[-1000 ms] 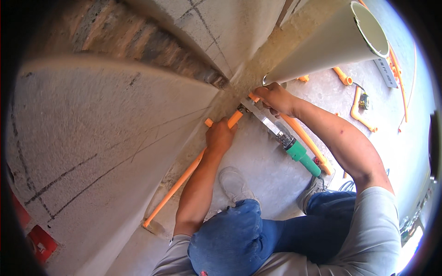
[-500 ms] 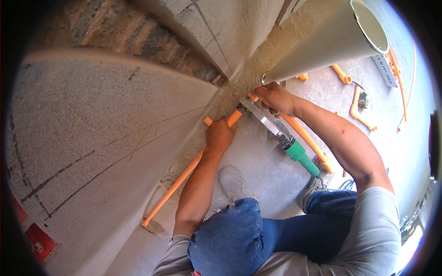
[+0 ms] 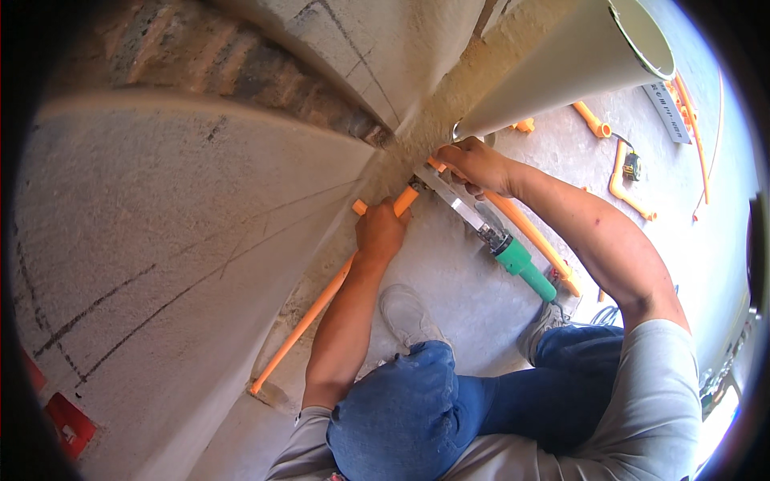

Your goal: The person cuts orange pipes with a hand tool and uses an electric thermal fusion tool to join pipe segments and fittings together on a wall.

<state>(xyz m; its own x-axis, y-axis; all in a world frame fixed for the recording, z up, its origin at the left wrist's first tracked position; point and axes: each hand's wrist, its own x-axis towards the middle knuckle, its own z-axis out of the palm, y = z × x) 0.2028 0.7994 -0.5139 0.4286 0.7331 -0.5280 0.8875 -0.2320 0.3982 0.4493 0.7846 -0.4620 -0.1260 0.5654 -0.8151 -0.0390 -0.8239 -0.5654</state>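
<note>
My left hand [image 3: 380, 232] is closed around an orange plastic pipe [image 3: 305, 333] near its upper end, where a short stub sticks out beside the fist. That upper end meets the metal head of a pipe welding iron with a green handle [image 3: 525, 268]. On the head's other side, my right hand [image 3: 475, 167] pinches a small orange pipe fitting [image 3: 436, 164] against it; the fingers hide most of this piece. Another orange pipe [image 3: 533, 236] slants down from below my right hand, and whether it joins the fitting I cannot tell.
A rough plastered wall [image 3: 160, 240] rises close on the left. A wide pale standing pipe [image 3: 569, 72] is just beyond my right hand. Orange elbow pieces [image 3: 618, 180] and a tape measure [image 3: 632, 167] lie on the floor at right. A cable [image 3: 605, 317] lies near my shoe.
The view has shifted slightly. Both hands keep their grips, and the pipe, fitting and welding iron stay together almost unmoved.
</note>
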